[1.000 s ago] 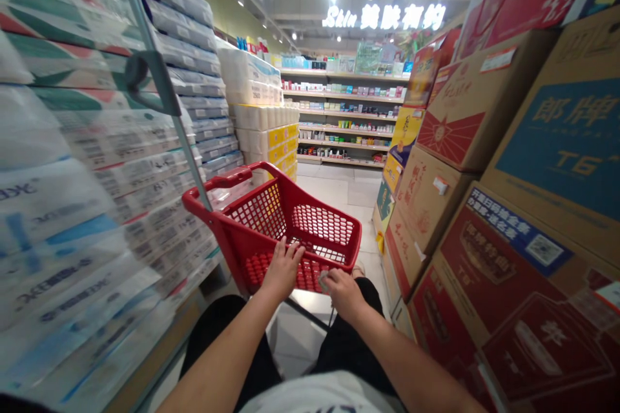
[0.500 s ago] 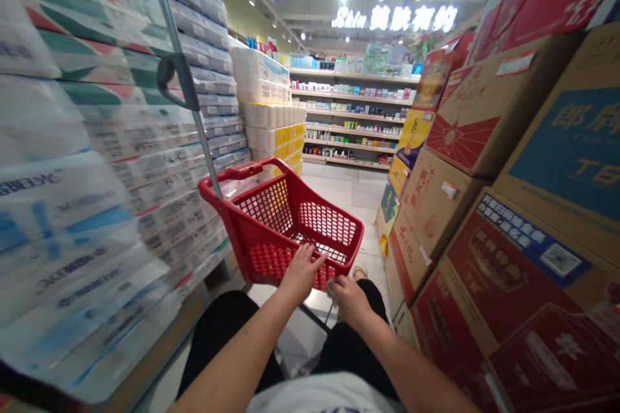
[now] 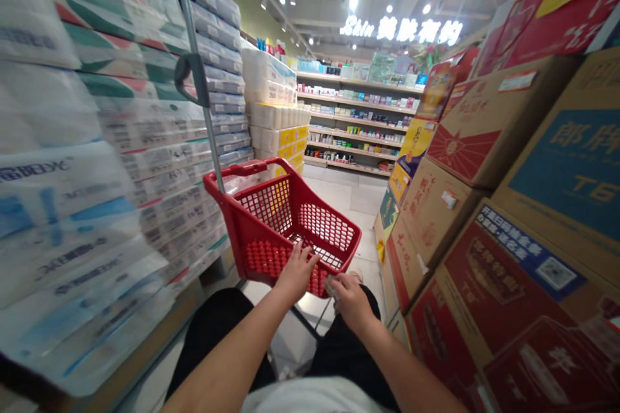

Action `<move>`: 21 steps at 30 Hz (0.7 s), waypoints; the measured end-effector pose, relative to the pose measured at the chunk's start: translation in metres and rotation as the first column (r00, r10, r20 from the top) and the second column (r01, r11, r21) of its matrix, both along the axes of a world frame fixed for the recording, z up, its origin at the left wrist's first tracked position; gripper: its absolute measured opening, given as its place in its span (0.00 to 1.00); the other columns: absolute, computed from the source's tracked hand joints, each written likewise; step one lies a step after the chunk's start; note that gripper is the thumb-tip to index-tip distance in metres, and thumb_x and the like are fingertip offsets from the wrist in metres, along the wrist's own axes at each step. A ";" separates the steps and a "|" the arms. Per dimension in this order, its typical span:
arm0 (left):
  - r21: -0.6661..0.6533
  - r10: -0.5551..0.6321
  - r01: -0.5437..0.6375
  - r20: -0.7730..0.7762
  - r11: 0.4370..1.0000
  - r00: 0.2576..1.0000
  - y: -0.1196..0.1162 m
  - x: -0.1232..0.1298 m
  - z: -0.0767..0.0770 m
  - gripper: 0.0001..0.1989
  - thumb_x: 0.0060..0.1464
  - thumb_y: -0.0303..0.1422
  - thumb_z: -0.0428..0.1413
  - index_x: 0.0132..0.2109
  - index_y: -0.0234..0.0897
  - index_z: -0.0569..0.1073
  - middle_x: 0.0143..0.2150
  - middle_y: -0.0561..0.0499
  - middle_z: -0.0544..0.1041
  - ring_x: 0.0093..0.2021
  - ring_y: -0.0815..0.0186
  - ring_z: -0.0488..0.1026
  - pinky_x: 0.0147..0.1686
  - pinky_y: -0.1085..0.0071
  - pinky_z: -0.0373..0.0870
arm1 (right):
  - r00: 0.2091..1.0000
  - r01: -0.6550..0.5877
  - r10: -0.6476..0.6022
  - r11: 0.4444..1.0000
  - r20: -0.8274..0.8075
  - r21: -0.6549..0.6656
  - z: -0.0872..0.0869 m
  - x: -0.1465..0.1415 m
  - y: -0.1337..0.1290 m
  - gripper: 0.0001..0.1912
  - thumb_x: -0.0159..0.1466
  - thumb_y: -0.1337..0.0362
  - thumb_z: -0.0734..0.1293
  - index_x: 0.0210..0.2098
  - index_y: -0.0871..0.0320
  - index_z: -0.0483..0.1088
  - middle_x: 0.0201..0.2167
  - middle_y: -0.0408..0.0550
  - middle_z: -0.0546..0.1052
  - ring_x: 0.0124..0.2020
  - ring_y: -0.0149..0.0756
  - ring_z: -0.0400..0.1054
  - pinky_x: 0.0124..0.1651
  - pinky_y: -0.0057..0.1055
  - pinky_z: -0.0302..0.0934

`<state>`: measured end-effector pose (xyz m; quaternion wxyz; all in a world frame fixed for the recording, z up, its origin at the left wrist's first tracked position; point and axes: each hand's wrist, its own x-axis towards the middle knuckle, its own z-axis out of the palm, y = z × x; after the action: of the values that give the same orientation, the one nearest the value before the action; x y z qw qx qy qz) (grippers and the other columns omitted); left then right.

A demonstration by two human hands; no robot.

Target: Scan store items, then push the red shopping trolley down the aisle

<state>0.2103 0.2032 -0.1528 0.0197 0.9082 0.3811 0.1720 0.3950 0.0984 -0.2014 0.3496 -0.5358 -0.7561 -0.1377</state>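
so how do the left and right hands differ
The left hand is spread open; the right hand is curled on a small greyish thing. The left hand lies over the near rim of the red cart; the right hand is by its front corner. Both are bare.

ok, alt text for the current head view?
A person's left hand spreads at the near edge of a red shopping cart; the right hand pinches a small, unclear greyish item. Wrapped tissue packs stack left, cardboard cartons right; stocked shelves stand beyond.
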 end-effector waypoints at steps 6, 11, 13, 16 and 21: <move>0.053 0.035 -0.035 0.003 0.998 0.999 0.007 -0.020 0.004 0.27 0.50 0.20 0.45 0.57 0.38 0.67 0.58 0.42 0.65 0.69 0.49 0.38 0.66 0.48 0.45 | 0.990 -0.064 0.066 0.998 -0.121 0.016 -0.002 -0.002 0.001 0.26 0.57 0.77 0.57 0.53 0.57 0.67 0.51 0.54 0.69 0.49 0.41 0.64 0.51 0.38 0.63; 0.074 0.079 -0.078 -0.004 0.994 0.997 0.007 -0.043 0.009 0.23 0.49 0.23 0.50 0.53 0.38 0.71 0.58 0.43 0.66 0.69 0.46 0.37 0.66 0.45 0.41 | 0.982 -0.141 0.127 0.985 -0.143 -0.098 0.002 -0.009 0.007 0.23 0.55 0.76 0.60 0.48 0.58 0.71 0.45 0.54 0.71 0.45 0.41 0.66 0.46 0.38 0.66; 0.077 0.080 -0.081 0.010 0.994 0.997 0.005 -0.050 0.011 0.20 0.48 0.24 0.51 0.49 0.40 0.74 0.59 0.46 0.66 0.69 0.48 0.37 0.66 0.46 0.39 | 0.977 -0.162 0.147 0.983 -0.157 -0.089 0.005 -0.013 0.011 0.23 0.56 0.76 0.59 0.49 0.58 0.70 0.47 0.54 0.71 0.46 0.41 0.65 0.47 0.38 0.65; 0.049 0.048 -0.049 0.021 0.998 0.999 -0.002 -0.056 0.013 0.20 0.46 0.25 0.53 0.47 0.45 0.75 0.60 0.50 0.66 0.69 0.49 0.36 0.67 0.46 0.36 | 0.975 -0.144 0.127 0.986 -0.179 -0.086 0.012 -0.022 0.016 0.24 0.57 0.76 0.59 0.52 0.57 0.68 0.50 0.54 0.69 0.50 0.40 0.63 0.52 0.37 0.63; -0.013 -0.039 0.039 0.029 0.999 0.999 -0.018 -0.056 0.009 0.23 0.43 0.28 0.57 0.50 0.47 0.73 0.61 0.52 0.64 0.69 0.47 0.38 0.66 0.44 0.37 | 0.975 -0.216 0.199 0.956 -0.103 -0.198 0.016 -0.040 0.019 0.17 0.56 0.74 0.64 0.44 0.56 0.72 0.41 0.49 0.72 0.42 0.37 0.67 0.43 0.30 0.65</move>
<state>0.1544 0.1849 -0.1438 0.0347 0.9127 0.3640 0.1822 0.3551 0.1178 -0.1858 0.3348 -0.4921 -0.8036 0.0017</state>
